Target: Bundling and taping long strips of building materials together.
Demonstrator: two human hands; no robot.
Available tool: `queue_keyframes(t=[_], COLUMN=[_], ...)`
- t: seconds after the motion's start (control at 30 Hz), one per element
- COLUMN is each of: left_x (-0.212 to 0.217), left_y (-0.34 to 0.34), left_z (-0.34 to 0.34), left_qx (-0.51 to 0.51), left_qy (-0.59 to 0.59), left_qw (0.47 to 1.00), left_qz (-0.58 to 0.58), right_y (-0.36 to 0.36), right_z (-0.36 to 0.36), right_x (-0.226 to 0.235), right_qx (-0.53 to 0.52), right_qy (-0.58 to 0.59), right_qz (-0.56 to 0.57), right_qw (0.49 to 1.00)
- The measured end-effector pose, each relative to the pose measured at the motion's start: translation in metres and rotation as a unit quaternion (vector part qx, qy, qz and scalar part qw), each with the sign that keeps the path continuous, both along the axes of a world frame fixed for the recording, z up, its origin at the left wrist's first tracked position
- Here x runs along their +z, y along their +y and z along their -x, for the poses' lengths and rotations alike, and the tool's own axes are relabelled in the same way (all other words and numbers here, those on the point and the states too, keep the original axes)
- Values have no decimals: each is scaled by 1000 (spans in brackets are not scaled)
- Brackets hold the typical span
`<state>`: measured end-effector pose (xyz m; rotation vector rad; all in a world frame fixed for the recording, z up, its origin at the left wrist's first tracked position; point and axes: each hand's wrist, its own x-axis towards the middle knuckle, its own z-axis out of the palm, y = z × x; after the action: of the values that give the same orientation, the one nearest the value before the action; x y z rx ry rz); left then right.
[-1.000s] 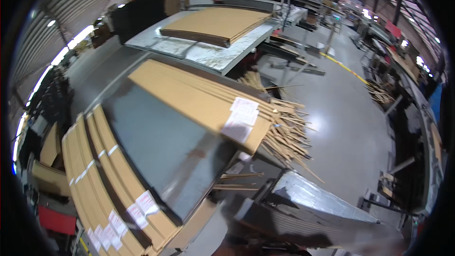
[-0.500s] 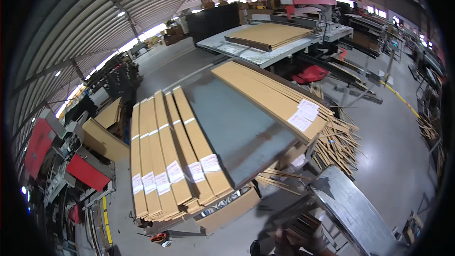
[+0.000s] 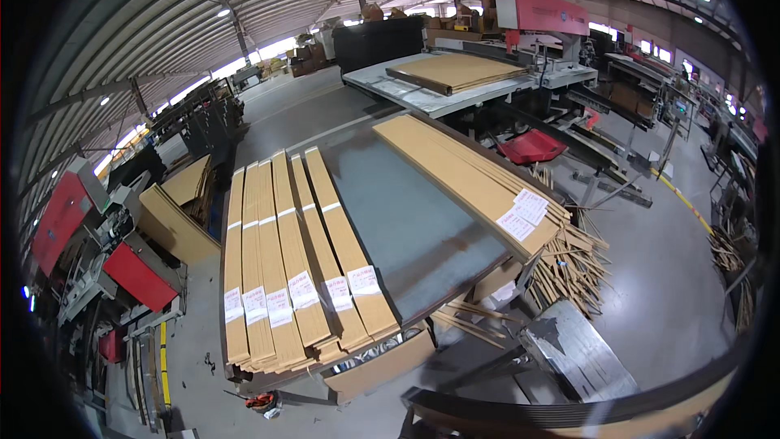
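Note:
A long bundle of brown board strips, dark along its edge, spans the lower right near me. Neither of my hands shows in the head view, so what holds or supports this bundle is hidden. Ahead, a grey-topped table bears several bound bundles of tan board strips side by side on its left part, with white paper labels at their near ends. Another stack of tan boards lies along the table's right edge, also labelled.
A metal bench stands right of the table's near corner, by a pile of thin offcuts. An open cardboard box sits under the near edge. Red machines stand at left; a second table with boards lies beyond.
The board bundle, seen end-on with a hand on it at the bottom, has swung round and now stretches across the lower right. The hand has left the view; the view has shifted slightly.

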<state>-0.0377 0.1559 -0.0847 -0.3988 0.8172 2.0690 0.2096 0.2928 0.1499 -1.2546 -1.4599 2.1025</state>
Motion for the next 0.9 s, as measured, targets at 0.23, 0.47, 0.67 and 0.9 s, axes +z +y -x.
queue_keyframes(t=[0.23, 0.47, 0.67, 0.9], left_x=[172, 249, 258, 212], left_y=[134, 166, 72, 56], left_z=[57, 285, 526, 629], left_qx=[-179, 23, 98, 45], left_qy=[480, 305, 274, 153], left_qw=[855, 950, 956, 987], left_qz=[-80, -58, 31, -30], right_y=[11, 20, 95, 42], right_z=[0, 137, 426, 542], right_x=[22, 19, -24, 20], right_qx=[125, 215, 361, 299], right_qy=[-165, -187, 79, 90], right_qz=[-142, -569, -114, 14], right_qw=[968, 771, 922, 950])
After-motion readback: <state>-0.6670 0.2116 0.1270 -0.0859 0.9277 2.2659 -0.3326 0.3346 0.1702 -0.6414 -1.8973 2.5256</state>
